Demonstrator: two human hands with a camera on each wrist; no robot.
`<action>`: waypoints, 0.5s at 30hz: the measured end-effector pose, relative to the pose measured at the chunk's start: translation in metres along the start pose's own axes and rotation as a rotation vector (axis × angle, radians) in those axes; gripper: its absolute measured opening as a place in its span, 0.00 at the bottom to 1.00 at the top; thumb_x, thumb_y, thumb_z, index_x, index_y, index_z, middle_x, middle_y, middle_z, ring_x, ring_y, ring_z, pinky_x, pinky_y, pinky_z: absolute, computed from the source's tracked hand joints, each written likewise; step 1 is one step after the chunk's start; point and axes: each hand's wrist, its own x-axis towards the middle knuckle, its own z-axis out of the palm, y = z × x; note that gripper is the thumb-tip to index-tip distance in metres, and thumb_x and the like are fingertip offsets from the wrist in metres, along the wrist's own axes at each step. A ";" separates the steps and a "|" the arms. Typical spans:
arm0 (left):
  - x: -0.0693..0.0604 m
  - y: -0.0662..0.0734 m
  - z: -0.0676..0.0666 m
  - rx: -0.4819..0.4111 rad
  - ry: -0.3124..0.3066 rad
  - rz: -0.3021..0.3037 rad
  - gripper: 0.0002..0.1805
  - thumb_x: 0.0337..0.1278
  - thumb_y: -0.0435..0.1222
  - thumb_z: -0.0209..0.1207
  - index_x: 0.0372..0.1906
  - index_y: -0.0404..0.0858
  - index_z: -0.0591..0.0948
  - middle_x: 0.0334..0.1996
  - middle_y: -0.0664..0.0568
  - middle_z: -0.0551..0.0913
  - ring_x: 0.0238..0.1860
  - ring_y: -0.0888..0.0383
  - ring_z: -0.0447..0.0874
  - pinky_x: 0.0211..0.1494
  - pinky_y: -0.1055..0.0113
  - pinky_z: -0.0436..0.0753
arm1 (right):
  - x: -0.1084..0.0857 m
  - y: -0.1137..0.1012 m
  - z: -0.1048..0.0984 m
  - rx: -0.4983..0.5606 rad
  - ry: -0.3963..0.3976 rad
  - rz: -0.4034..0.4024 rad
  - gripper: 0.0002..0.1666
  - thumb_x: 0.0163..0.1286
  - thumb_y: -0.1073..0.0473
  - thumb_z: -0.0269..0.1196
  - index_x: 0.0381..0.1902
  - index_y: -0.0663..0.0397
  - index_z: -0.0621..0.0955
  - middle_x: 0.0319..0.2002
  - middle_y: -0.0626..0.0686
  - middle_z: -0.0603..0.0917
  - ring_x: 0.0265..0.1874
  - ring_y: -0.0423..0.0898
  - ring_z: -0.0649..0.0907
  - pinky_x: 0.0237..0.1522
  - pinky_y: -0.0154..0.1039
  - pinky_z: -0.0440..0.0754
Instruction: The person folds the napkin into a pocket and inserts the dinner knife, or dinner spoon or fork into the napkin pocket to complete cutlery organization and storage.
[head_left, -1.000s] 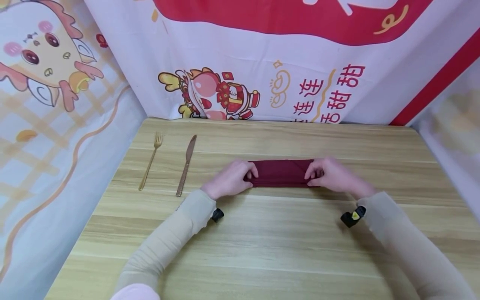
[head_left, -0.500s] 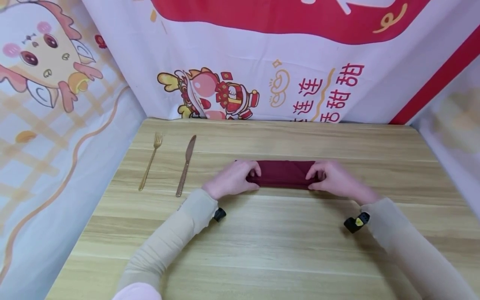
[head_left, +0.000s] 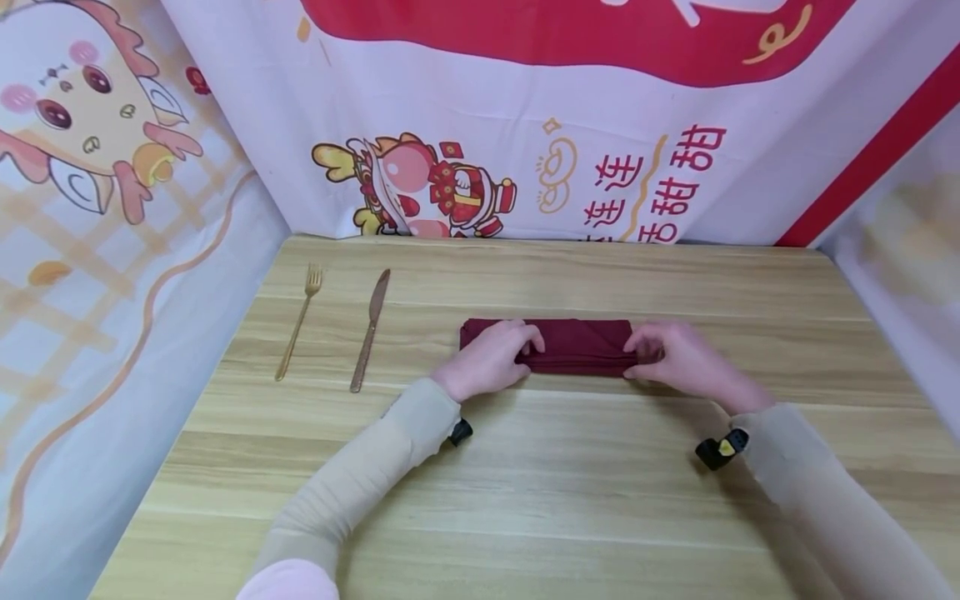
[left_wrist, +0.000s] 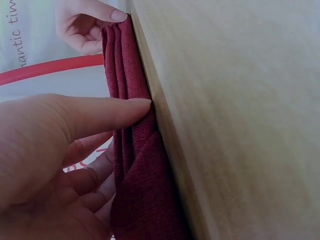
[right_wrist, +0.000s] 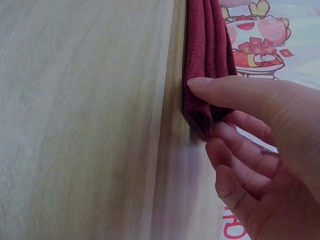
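A dark red cloth napkin [head_left: 577, 346], folded into a long layered strip, lies on the wooden table in the head view. My left hand [head_left: 491, 358] grips it left of its middle. In the left wrist view the thumb [left_wrist: 115, 112] presses across the stacked folds [left_wrist: 127, 65], with the fingers over the other side. At the strip's right end is my right hand [head_left: 675, 358]. Its thumb [right_wrist: 215, 89] lies on the folded edge in the right wrist view, and the curled fingers [right_wrist: 245, 150] sit at the end corner, pinching the cloth.
On the table [head_left: 525, 500], a gold fork [head_left: 298, 325] and a copper-coloured knife [head_left: 371, 329] lie left of the napkin. A printed white and red curtain [head_left: 525, 125] hangs at the back edge, and another printed cloth [head_left: 97, 292] hangs on the left.
My left hand has slid right along the napkin, uncovering its left end. My right hand has shifted slightly right, to the very end of the strip.
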 end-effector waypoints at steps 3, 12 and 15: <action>0.001 -0.002 0.000 -0.014 0.002 0.001 0.15 0.59 0.27 0.68 0.50 0.40 0.82 0.40 0.52 0.80 0.43 0.57 0.77 0.52 0.63 0.76 | -0.001 -0.001 0.000 0.002 -0.022 0.011 0.10 0.61 0.62 0.76 0.39 0.52 0.86 0.29 0.45 0.83 0.30 0.44 0.80 0.32 0.39 0.79; 0.002 -0.004 0.000 -0.029 -0.026 -0.015 0.12 0.64 0.29 0.65 0.51 0.41 0.84 0.42 0.53 0.81 0.43 0.58 0.77 0.51 0.66 0.76 | -0.005 -0.015 -0.007 0.088 0.043 0.007 0.08 0.57 0.66 0.76 0.31 0.50 0.86 0.26 0.46 0.82 0.27 0.46 0.79 0.28 0.38 0.78; 0.001 -0.004 0.000 -0.035 -0.036 -0.029 0.12 0.65 0.30 0.65 0.51 0.41 0.84 0.44 0.54 0.81 0.44 0.58 0.77 0.52 0.66 0.76 | -0.007 -0.012 -0.004 0.063 -0.012 0.010 0.08 0.57 0.63 0.77 0.30 0.47 0.87 0.24 0.43 0.82 0.25 0.44 0.79 0.25 0.37 0.77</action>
